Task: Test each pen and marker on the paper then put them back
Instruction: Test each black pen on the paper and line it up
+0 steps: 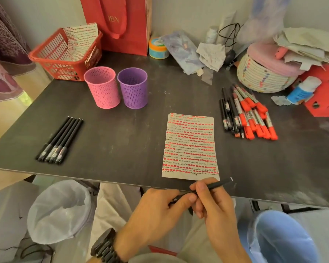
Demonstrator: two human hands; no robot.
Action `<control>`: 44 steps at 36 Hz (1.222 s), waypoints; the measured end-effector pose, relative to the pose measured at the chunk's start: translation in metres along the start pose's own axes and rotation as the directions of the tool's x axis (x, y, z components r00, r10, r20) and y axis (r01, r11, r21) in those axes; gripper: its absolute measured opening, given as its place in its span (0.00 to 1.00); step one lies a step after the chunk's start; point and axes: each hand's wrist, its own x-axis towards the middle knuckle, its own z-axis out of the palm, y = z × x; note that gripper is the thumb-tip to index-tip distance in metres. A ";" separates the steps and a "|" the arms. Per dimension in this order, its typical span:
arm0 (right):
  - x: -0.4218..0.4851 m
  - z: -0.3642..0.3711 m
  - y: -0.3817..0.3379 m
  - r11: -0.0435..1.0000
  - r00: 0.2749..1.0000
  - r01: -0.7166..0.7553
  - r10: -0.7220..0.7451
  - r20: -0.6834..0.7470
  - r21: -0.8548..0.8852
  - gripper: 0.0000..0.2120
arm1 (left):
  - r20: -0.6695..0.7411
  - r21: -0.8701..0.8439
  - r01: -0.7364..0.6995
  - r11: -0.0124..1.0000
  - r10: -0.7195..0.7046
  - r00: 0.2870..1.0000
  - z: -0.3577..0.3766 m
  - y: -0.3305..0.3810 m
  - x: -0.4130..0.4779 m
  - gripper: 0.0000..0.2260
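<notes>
Both hands are on one slim black pen (218,184), just below the lined sheet of paper covered in red and black marks (190,147). The right hand (215,207) is wrapped round the barrel and the left hand (156,211) pinches its near end. They work past the dark table's (122,141) edge, so a loosened cap could drop to the floor. With so little blank paper left, a fresh stroke may be lost among old ones.

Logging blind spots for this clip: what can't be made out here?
- Head view: front end of the pen, covered by the left hand and right hand gripping it; capped or uncapped unclear.
- Head view: bottoms of the pink cup and purple cup, hidden by their near walls.
- Head view: labels on the red markers, too small.
</notes>
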 end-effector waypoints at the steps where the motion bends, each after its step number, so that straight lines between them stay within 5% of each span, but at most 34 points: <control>1: 0.001 0.000 0.000 1.000 1.000 0.008 -0.008 0.011 -0.011 0.10 | -0.020 0.003 0.018 1.000 -0.018 1.000 0.000 -0.001 -0.001 0.19; 5: 0.009 -0.003 -0.006 0.996 0.997 0.079 -0.079 0.004 -0.032 0.11 | -0.069 0.161 0.090 0.983 -0.080 0.994 -0.008 -0.005 0.001 0.24; 11: 0.039 -0.015 -0.024 0.980 0.967 0.070 -0.021 -0.256 0.186 0.19 | -0.315 0.297 0.093 0.950 0.005 0.949 -0.034 -0.020 0.017 0.15; 18: 0.062 -0.003 -0.025 0.989 0.996 0.004 0.009 -0.090 0.148 0.12 | -0.097 0.332 -0.038 0.942 0.074 0.992 -0.034 -0.039 0.046 0.10; 22: 0.071 0.007 -0.021 0.998 0.996 0.056 -0.055 -0.071 0.014 0.06 | -0.074 0.372 -0.034 0.928 0.066 0.995 -0.031 -0.040 0.050 0.14; 37: 0.075 0.013 0.005 0.874 0.955 0.173 -0.262 -0.141 -0.455 0.19 | -0.084 0.328 -0.038 0.944 0.070 0.994 -0.031 -0.041 0.051 0.15; 44: 0.077 0.014 0.012 0.836 0.943 0.153 -0.283 -0.175 -0.527 0.17 | -0.110 0.281 -0.010 0.960 0.042 0.993 -0.031 -0.039 0.050 0.16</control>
